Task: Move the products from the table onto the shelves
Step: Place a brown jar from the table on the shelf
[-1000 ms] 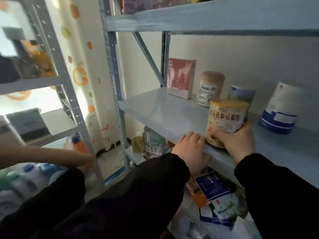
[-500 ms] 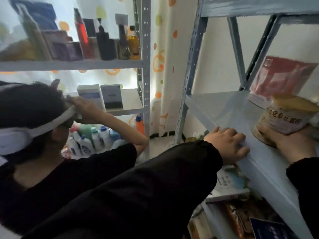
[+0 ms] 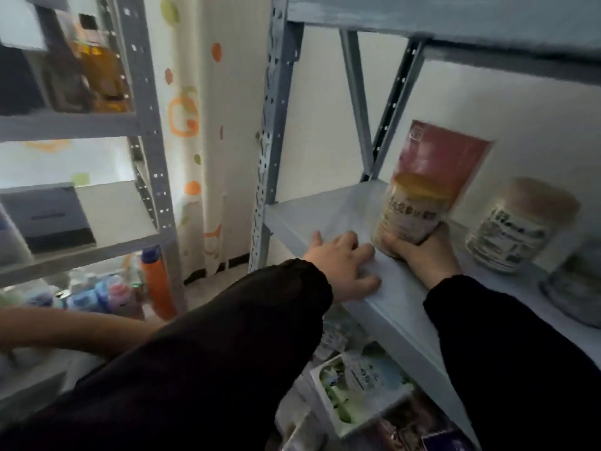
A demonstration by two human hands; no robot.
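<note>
A yellow-lidded tin (image 3: 410,213) with a cream label stands tilted on the grey shelf board (image 3: 338,206). My right hand (image 3: 422,255) grips its base from below. My left hand (image 3: 344,268) lies flat with spread fingers on the shelf's front edge, just left of the tin. Behind the tin a red box (image 3: 445,157) leans at the wall. To the right stands a brown-lidded jar (image 3: 520,226), then a blurred container (image 3: 575,288) at the frame's edge.
Packets and boxes (image 3: 361,388) lie on the lower shelf under my arms. A second rack on the left holds bottles (image 3: 94,76), a dark box (image 3: 48,219) and an orange bottle (image 3: 157,284). Another person's forearm (image 3: 71,330) reaches in at the lower left.
The view swung back to the right, so the other person's head left the frame. The tin in my right hand has moved farther in on the shelf, toward the red box.
</note>
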